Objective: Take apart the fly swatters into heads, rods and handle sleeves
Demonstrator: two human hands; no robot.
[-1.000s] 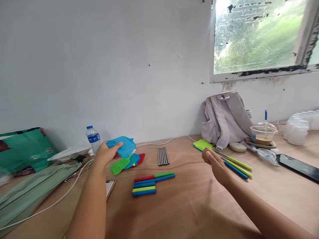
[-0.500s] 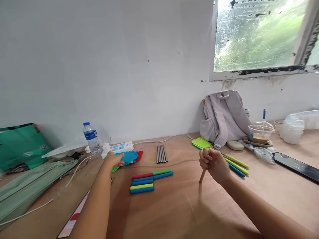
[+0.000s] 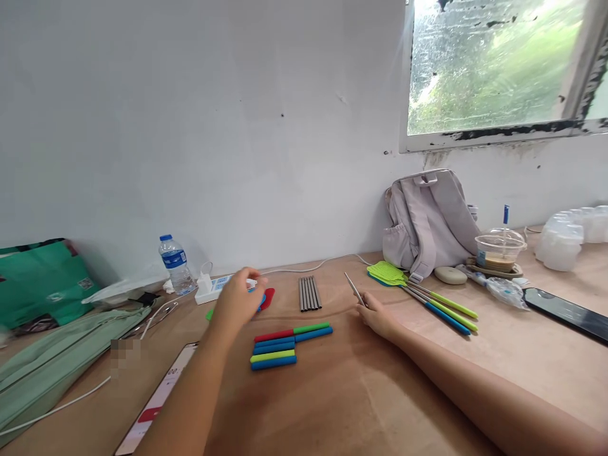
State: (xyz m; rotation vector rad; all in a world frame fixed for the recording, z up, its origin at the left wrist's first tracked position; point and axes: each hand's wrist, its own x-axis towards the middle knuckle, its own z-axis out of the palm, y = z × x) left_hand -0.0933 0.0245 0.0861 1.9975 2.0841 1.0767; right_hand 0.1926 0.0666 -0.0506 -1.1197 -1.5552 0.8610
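My left hand (image 3: 240, 296) is curled above a pile of fly swatter heads, with a bit of a blue swatter head showing at its fingers. The rest of that grip is hidden behind the hand. Under and beside it lie a red swatter head (image 3: 268, 299) and a green one (image 3: 209, 313). My right hand (image 3: 377, 315) is closed on a thin metal tube (image 3: 354, 287), which slants up toward the far left. Between the hands lies a row of several metal tubes (image 3: 310, 294). Nearer me are blue handles (image 3: 273, 362), a yellow one (image 3: 272, 356), red (image 3: 274, 335) and green (image 3: 311, 328).
Fly swatters with green heads (image 3: 387, 273) lie on the right before a backpack (image 3: 427, 221). A cup (image 3: 498, 250), a white case (image 3: 450, 275) and a dark phone (image 3: 565, 313) are farther right. At left are a bottle (image 3: 175, 263), a power strip (image 3: 213, 288) and a lit phone (image 3: 156, 405).
My left hand has risen a little and moved right over the swatter heads. My right hand has moved left and lower, and its tube has turned from pointing down to pointing up and away.
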